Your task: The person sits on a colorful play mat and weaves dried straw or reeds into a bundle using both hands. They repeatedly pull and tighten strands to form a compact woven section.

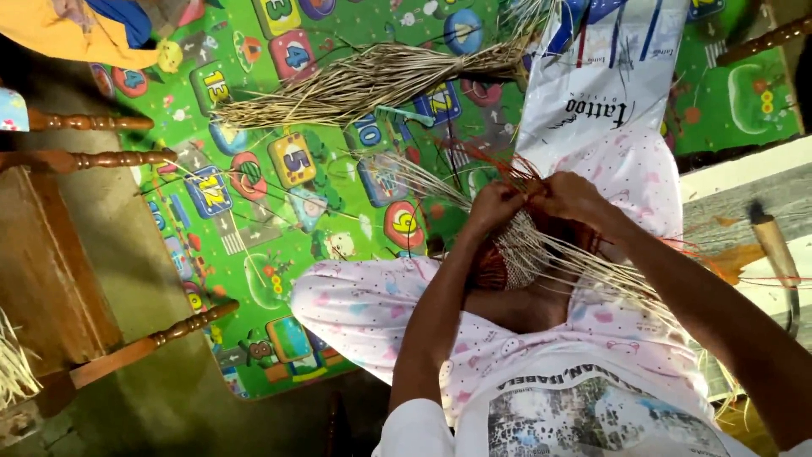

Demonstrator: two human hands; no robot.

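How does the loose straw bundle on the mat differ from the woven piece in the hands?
The loose straw bundle lies flat on the green play mat, untouched; the woven piece sits on the person's lap, gripped by the left hand and right hand. The bundle's strands run straight and unwoven; the piece's are interlaced, with free ends fanning out. The bundle is uniformly pale; the piece also shows reddish-brown strands. Both are thin dried fibre.

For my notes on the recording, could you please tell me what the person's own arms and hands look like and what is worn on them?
Both arms are bare from the short white sleeves down. The left hand and right hand wear no gloves; no rings, watch or bracelets show. The white shirt has a grey printed picture on the front.
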